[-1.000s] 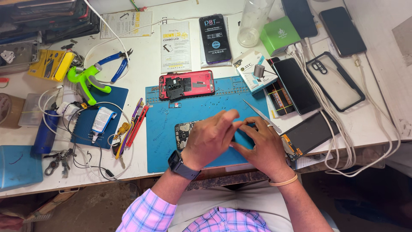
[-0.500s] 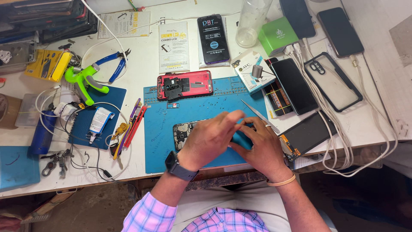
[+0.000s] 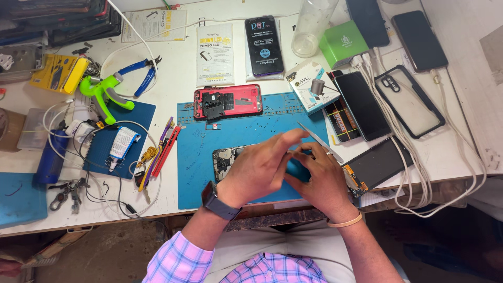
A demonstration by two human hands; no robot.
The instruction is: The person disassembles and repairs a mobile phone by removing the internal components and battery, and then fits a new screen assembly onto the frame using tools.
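Left hand (image 3: 260, 166): fingers curled over the opened phone (image 3: 225, 157), grasping its edge; wrist wears a dark watch
Right hand (image 3: 319, 178): pinching slim tweezers (image 3: 317, 139) above the phone; exact grip hidden
Opened phone: flat on the blue mat (image 3: 209, 181), mostly covered by both hands
Red back cover (image 3: 228, 101): at the mat's far edge; well apart
Counter (image 3: 178, 78): white; crowded with tools
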